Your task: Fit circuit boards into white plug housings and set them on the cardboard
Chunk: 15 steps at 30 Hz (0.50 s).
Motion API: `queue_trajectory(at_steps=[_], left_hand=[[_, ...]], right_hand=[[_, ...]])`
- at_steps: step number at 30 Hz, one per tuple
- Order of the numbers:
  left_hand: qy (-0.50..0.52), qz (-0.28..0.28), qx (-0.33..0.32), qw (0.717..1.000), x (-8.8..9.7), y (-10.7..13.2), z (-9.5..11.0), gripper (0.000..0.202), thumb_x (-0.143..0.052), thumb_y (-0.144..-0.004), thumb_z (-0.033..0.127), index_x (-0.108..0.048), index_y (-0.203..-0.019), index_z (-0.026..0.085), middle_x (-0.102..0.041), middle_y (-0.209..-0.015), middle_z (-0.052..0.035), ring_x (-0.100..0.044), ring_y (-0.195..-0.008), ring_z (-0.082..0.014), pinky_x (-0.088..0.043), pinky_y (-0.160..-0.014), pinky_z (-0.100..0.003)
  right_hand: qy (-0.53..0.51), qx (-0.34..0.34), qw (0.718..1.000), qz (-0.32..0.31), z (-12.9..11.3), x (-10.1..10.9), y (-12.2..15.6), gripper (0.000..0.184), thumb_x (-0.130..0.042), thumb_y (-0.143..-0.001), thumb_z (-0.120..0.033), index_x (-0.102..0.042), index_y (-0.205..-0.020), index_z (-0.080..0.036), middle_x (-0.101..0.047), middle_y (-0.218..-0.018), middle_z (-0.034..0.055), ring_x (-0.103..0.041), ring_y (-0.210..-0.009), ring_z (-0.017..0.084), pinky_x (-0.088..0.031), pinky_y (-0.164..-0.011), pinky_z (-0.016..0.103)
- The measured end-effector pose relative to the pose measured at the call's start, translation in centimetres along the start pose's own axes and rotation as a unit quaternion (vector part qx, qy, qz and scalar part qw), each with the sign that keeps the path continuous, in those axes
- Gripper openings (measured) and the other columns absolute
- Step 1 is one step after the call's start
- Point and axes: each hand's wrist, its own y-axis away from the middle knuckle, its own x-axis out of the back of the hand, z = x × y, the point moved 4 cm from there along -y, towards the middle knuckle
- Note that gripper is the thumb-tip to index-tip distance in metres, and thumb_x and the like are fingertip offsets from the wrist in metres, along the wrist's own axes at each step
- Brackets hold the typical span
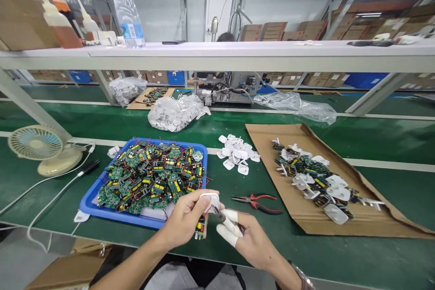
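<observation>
Near the table's front edge, my left hand [185, 217] is closed on a white plastic plug cover [211, 201]. A small circuit board [200, 226] hangs below the cover by my fingers, with a red wire between them. My right hand [249, 238], with white finger cots on some fingers, grips pliers [220, 214]. Their dark jaws point at the inside of the cover, by the red wire; the handles are mostly hidden in my palm. Just beyond my right hand lie red-and-black needle-nose pliers [258, 201]. Loose white plug covers [238, 152] form a pile farther back.
A blue tray [127, 222] heaped with circuit boards stands left. On the right, a cardboard sheet [275, 176] bears boards joined to white covers [336, 190]. A fan [39, 149], cables, plastic bags [175, 113] and a raised shelf [217, 50] with a water bottle [127, 13] surround the area.
</observation>
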Motion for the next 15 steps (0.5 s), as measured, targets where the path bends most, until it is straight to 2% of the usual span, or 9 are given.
queue_trajectory(at_steps=[2, 5, 8, 12, 15], left_hand=[[-0.025, 0.013, -0.012, 1.000, -0.2, -0.1, 0.1, 0.054, -0.054, -0.095, 0.061, -0.072, -0.120, 0.016, -0.076, -0.106, -0.0097, -0.069, -0.080, -0.0199, -0.057, -0.064, -0.027], [-0.059, 0.031, -0.038, 0.997, -0.3, -0.3, 0.3, 0.050, -0.053, -0.098, 0.058, -0.071, -0.121, 0.017, -0.077, -0.107, -0.0091, -0.070, -0.093, -0.0223, -0.058, -0.081, -0.030], [-0.074, 0.030, -0.046, 0.996, -0.3, -0.7, 0.2, 0.049, -0.050, -0.100, 0.055, -0.069, -0.124, 0.017, -0.078, -0.107, -0.0094, -0.071, -0.094, -0.0227, -0.058, -0.080, -0.031], [-0.111, 0.028, -0.056, 0.992, -0.4, -1.3, 0.3, 0.045, -0.048, -0.102, 0.050, -0.068, -0.126, 0.019, -0.078, -0.111, -0.0090, -0.071, -0.094, -0.0218, -0.057, -0.084, -0.031], [-0.156, -0.006, -0.057, 0.986, -1.0, -2.3, 0.6, 0.045, -0.046, -0.103, 0.049, -0.066, -0.129, 0.019, -0.075, -0.117, -0.0095, -0.070, -0.077, -0.0179, -0.059, -0.073, -0.029]], right_hand=[[-0.024, -0.018, 0.999, 0.028, 0.5, 0.0, 0.1, 0.031, -0.057, -0.097, -0.042, -0.074, -0.107, -0.018, -0.061, -0.074, 0.0001, -0.054, -0.062, 0.012, -0.050, -0.055, 0.021], [-0.001, 0.007, 0.996, 0.091, 1.5, 0.9, 0.9, 0.040, -0.059, -0.095, -0.039, -0.065, -0.131, -0.022, -0.067, -0.095, 0.0054, -0.065, -0.081, 0.015, -0.056, -0.074, 0.024], [0.054, 0.030, 0.987, 0.145, 2.7, 1.9, 2.4, 0.045, -0.057, -0.096, -0.033, -0.058, -0.141, -0.026, -0.068, -0.108, 0.0074, -0.068, -0.093, 0.016, -0.057, -0.085, 0.026], [0.184, 0.063, 0.959, 0.207, 4.5, 3.5, 5.3, 0.046, -0.054, -0.095, -0.025, -0.055, -0.141, -0.024, -0.067, -0.108, 0.0087, -0.067, -0.092, 0.018, -0.057, -0.082, 0.029], [0.305, 0.104, 0.916, 0.241, 6.1, 4.7, 7.8, 0.041, -0.050, -0.090, -0.016, -0.061, -0.129, -0.020, -0.068, -0.103, 0.0104, -0.065, -0.087, 0.022, -0.054, -0.073, 0.033]])
